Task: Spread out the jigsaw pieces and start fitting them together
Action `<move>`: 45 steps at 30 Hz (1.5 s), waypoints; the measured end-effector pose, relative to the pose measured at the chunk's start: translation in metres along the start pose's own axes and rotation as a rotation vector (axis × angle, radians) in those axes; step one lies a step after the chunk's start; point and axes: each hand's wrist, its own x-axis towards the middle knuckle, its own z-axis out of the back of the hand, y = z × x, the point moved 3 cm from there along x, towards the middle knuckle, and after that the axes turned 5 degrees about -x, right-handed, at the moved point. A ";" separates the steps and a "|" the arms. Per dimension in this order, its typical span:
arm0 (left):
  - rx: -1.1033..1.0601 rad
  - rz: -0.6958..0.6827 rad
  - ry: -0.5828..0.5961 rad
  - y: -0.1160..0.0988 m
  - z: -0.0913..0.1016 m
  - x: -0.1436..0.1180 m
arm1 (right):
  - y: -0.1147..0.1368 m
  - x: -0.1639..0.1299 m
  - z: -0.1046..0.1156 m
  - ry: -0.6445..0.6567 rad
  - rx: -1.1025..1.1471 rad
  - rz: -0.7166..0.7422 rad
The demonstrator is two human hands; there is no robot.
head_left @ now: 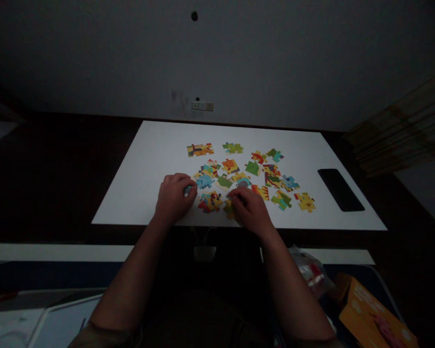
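Sorting puzzle pieces at frame centre.
Your left hand (pixel 174 195) pinches a blue piece (pixel 188 189); your right hand (pixel 250 208) covers a piece (pixel 229 208), grip unclear, on the counter (pixel 148 159).

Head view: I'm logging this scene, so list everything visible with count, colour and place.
table: one, white, centre
puzzle pieces: roughly twenty, multicoloured, scattered mid-table
phone: one, black, table's right side
wall sockets: one strip, pale, wall behind
orange box: one, lower right
plastic bag: one, clear, beside the box
left hand: on a bluish piece, near edge
right hand: on a yellow-green piece, near edge
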 end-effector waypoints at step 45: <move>-0.018 0.033 0.018 -0.005 0.001 0.002 | -0.002 0.004 0.010 -0.020 0.097 -0.104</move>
